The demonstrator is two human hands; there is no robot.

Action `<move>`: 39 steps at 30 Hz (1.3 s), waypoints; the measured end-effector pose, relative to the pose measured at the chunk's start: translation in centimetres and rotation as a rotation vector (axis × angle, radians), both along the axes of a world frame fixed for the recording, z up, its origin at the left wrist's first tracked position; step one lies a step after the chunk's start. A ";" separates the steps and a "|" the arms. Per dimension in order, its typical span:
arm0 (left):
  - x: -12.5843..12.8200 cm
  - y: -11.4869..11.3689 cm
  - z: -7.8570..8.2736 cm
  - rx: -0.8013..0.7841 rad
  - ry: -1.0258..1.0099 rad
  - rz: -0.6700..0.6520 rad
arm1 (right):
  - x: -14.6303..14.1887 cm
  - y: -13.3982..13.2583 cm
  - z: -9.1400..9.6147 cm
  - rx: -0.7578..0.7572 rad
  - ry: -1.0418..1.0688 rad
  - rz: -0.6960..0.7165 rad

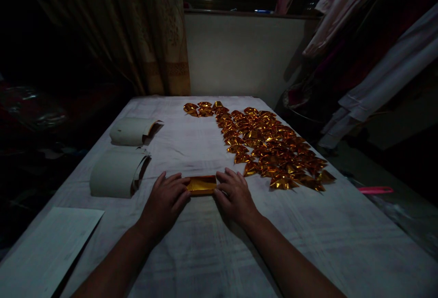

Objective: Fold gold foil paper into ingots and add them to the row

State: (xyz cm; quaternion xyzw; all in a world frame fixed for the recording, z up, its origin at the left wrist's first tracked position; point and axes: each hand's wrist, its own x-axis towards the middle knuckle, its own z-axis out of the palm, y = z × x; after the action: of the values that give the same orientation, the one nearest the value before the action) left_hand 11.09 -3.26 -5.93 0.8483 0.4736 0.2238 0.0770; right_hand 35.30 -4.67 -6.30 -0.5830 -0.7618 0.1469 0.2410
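A narrow strip of folded gold foil paper (202,185) lies on the white cloth in front of me, its long edges turned up. My left hand (168,196) holds its left end, thumb near the lower edge and fingers over the top. At the opposite end, my right hand (234,194) pinches the paper between thumb and fingers. Beyond it to the right spread rows of folded gold foil pieces (267,140), shaped like small ingots with pointed ends.
Two curled stacks of pale paper (116,172) sit on the table's left side, with a flat white sheet (51,248) nearer me. A curtain (153,38) hangs behind the table (191,147). Clothes (386,79) hang at the right, above a pink handle (375,190).
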 end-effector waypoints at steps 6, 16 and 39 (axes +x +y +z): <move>0.2 0.1 0.1 -0.083 -0.063 0.065 | -0.1 0.2 -0.2 0.063 0.032 -0.044; 0.3 0.2 0.1 -0.084 -0.084 0.110 | -0.4 0.1 -0.5 0.064 0.067 -0.082; 0.2 0.6 -0.3 -0.098 -0.138 0.144 | -0.8 0.0 -0.3 0.055 0.049 -0.110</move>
State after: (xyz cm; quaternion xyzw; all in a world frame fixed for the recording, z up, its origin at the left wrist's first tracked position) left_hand 11.34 -2.66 -6.25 0.7898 0.5374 0.2634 0.1344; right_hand 34.54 -4.63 -6.58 -0.6134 -0.7262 0.1268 0.2832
